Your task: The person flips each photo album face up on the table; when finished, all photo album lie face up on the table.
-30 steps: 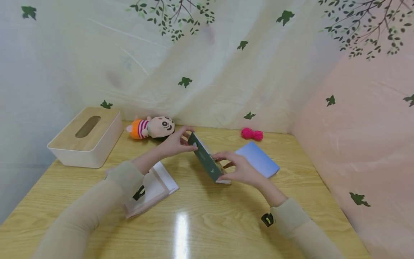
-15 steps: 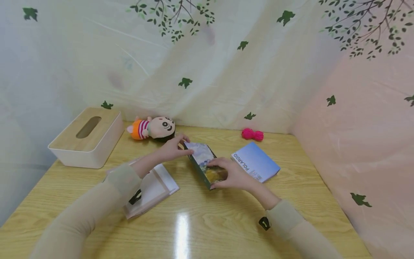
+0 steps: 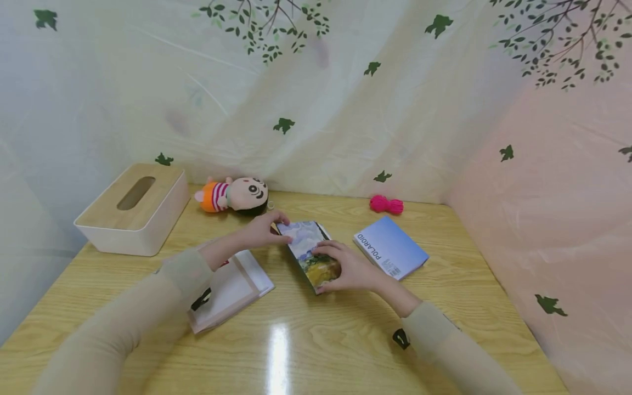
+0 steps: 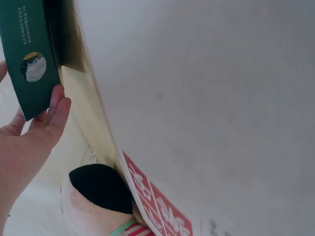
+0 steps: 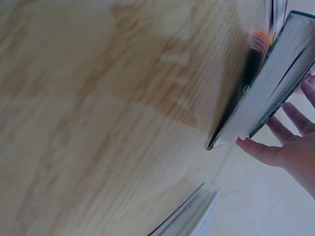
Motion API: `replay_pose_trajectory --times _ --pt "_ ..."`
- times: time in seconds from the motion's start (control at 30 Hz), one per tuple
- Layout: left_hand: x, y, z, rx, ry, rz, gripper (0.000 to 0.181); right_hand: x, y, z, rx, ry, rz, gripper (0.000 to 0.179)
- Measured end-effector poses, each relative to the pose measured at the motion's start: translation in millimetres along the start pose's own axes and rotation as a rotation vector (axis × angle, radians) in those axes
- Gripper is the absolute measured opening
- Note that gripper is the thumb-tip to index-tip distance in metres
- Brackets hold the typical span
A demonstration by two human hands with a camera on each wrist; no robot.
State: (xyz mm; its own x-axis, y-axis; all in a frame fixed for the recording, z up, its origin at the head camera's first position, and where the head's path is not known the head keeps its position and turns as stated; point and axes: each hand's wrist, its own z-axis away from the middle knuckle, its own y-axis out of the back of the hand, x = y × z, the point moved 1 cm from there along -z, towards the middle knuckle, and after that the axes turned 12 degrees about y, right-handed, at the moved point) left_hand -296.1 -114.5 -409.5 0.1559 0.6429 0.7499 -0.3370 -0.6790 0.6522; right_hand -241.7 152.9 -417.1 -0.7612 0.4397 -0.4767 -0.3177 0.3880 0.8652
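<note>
A small thick book (image 3: 308,249) with a painted landscape cover and dark green spine is held tilted close over the table, between both hands. My left hand (image 3: 261,230) grips its far left corner, thumb on the near side and fingers round the far edge. In the left wrist view, the green spine (image 4: 30,59) shows pale lettering and a round picture. My right hand (image 3: 348,267) holds the near right end, fingers over the cover and thumb at the lower corner. Pale page edges (image 5: 275,83) show in the right wrist view.
Under my left forearm lies a whitish flat booklet or packet (image 3: 232,296) with a red label. A blue POLAROID box (image 3: 390,247) lies right of my right hand. Farther back are a tissue box (image 3: 123,238), a plush doll (image 3: 232,196) and a pink yarn bundle (image 3: 387,205).
The book has turned from showing its green spine to showing its painted cover, and has come lower and slightly nearer. Both hands moved with it, and the POLAROID lettering came into view.
</note>
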Motion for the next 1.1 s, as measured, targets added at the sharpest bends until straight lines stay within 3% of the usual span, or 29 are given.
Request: replay_pose_trajectory --times 0.27,0.67,1.1 --pt "-3.0 -2.2 -2.7 -0.028 -0.055 -0.037 0.042 6 0 2.2 -0.011 0.017 0.012 0.080" --pt "-11.5 -5.2 -9.6 -0.091 -0.053 -0.147 0.048 13 -2 5.9 -0.053 0.011 0.023 0.076" --pt "-11.6 0.8 -5.4 -0.143 -0.084 -0.217 0.049 11 0 10.5 -0.080 0.032 0.011 0.066"
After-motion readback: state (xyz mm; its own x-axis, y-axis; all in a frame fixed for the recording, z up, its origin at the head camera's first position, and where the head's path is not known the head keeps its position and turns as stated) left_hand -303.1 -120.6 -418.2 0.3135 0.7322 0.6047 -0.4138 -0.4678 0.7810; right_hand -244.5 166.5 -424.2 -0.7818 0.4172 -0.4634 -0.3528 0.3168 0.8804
